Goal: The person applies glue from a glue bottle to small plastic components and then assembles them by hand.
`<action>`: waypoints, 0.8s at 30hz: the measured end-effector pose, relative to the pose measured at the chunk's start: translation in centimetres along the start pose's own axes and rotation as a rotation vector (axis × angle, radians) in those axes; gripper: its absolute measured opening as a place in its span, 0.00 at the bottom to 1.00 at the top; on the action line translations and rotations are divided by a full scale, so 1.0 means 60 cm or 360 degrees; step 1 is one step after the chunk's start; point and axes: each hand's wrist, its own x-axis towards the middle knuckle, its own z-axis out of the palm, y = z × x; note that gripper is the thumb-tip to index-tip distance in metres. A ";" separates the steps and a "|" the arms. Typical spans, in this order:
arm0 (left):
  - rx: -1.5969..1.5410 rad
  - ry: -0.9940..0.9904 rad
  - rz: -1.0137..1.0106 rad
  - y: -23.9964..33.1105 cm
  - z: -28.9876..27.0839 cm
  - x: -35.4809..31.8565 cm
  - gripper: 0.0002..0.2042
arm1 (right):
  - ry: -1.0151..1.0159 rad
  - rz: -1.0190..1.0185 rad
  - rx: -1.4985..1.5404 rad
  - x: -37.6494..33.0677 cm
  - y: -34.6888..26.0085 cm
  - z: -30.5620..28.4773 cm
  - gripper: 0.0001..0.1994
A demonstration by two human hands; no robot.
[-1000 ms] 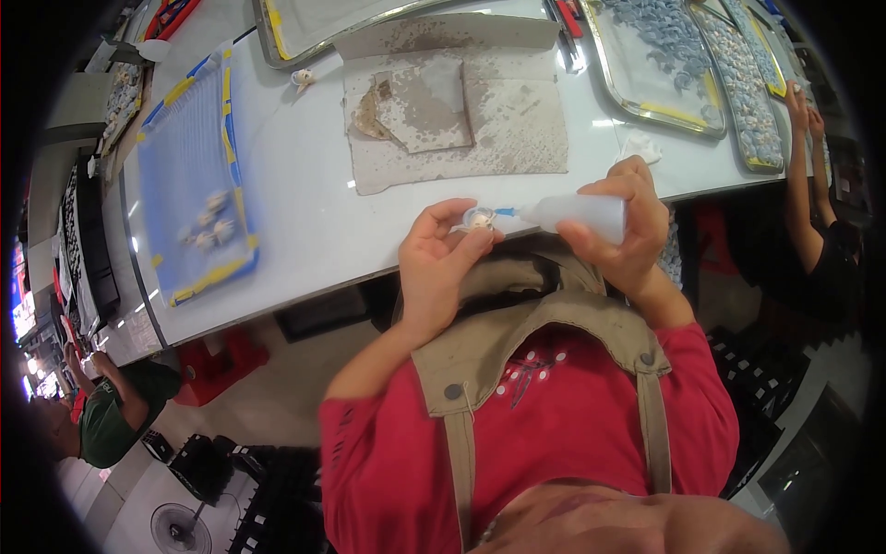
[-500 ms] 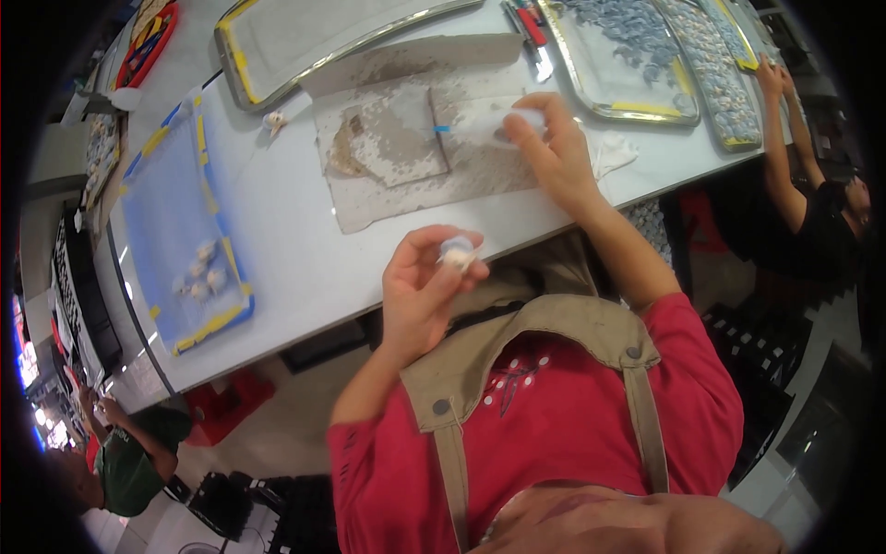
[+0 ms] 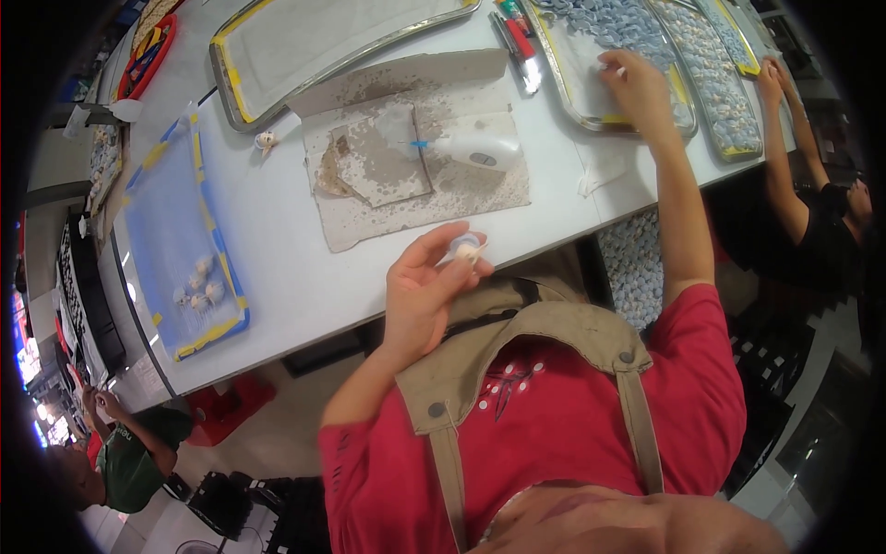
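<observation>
White table (image 3: 286, 286): left hand (image 3: 426, 288) pinches doll (image 3: 466, 247); dolls (image 3: 214, 291) left of it, in blue tray (image 3: 161, 217), look done, this one unfinished. Right hand (image 3: 639, 92) over steel tray (image 3: 576, 78), rightward; can't tell its grip.

Cream-and-blue figurine (image 3: 466, 247); blue-grey pieces (image 3: 616, 25); white bottle (image 3: 491, 145); speckled cardboard (image 3: 489, 194)

The left grip (image 3: 426, 294) hides part of the small figure (image 3: 467, 246) by the near edge of the surface (image 3: 277, 208); whether the right grip (image 3: 639, 92), over the tray of blue pieces (image 3: 574, 66), holds anything is too small to tell; the picture's top edge cuts off that tray and the white-lined tray (image 3: 305, 57)
</observation>
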 end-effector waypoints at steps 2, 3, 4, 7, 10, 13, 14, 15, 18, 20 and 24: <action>0.0080 0.0101 -0.0016 -0.003 0.008 0.008 0.19 | -0.0080 0.0104 0.0605 -0.036 -0.070 -0.021 0.09; 0.0109 0.0100 -0.0008 -0.004 0.012 0.012 0.20 | -0.0191 0.0062 0.0955 -0.058 -0.109 -0.034 0.10; 0.0145 0.0100 -0.0013 -0.006 0.015 0.015 0.21 | -0.0259 -0.0021 0.1037 -0.079 -0.148 -0.047 0.10; 0.0122 0.0054 0.0005 -0.012 0.023 0.021 0.22 | -0.0436 -0.0288 0.1407 -0.128 -0.237 -0.075 0.12; 0.0105 0.0070 0.0057 -0.017 0.024 0.023 0.22 | -0.0419 -0.0386 0.1378 -0.154 -0.278 -0.081 0.13; 0.0131 0.0083 0.0093 -0.018 0.018 0.022 0.22 | -0.0255 -0.0675 0.1252 -0.169 -0.290 -0.079 0.11; 0.0123 0.0091 0.0100 -0.019 0.016 0.020 0.22 | -0.0263 -0.0685 0.1254 -0.174 -0.292 -0.078 0.11; 0.0151 0.0070 0.0098 -0.019 0.014 0.017 0.21 | -0.0224 -0.0736 0.1210 -0.178 -0.293 -0.077 0.11; 0.0183 0.0069 0.0125 -0.019 0.011 0.011 0.20 | -0.0165 -0.0628 0.1260 -0.190 -0.296 -0.073 0.12; 0.0191 0.0088 0.0150 -0.019 0.010 0.008 0.19 | -0.0143 -0.0462 0.1352 -0.196 -0.298 -0.072 0.13; 0.0287 0.0079 0.0288 -0.020 0.015 0.001 0.19 | -0.0064 -0.0447 0.1339 -0.205 -0.307 -0.075 0.12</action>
